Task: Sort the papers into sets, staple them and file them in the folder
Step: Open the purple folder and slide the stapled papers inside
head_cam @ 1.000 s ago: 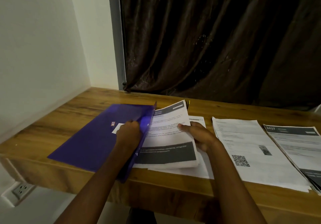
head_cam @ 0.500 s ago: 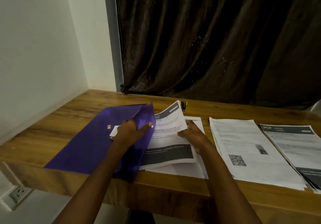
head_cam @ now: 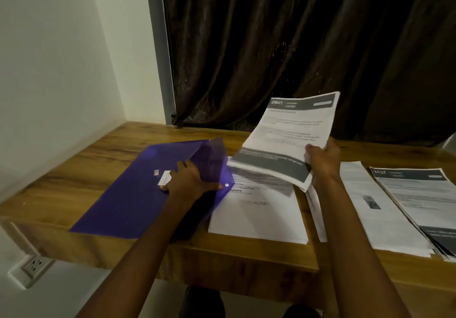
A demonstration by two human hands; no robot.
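1. Paper set [head_cam: 283,142] held above the counter [head_cam: 103,160], right hand [head_cam: 323,161] gripping its right edge.
2. Left hand [head_cam: 188,180] holds the purple folder [head_cam: 133,194] flap raised, just left of the set.
3. Other stacks [head_cam: 256,214] lie beneath.

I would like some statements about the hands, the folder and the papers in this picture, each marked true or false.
1. The right hand holds a set of printed papers with dark bands lifted above the wooden desk. True.
2. The left hand rests on the purple plastic folder and holds its flap up. True.
3. The purple plastic folder lies at the right end of the wooden desk. False: it lies at the left end.
4. The lifted set is already inside the folder. False: it is in the air, outside the folder.
5. More white paper stacks lie flat on the desk. True.
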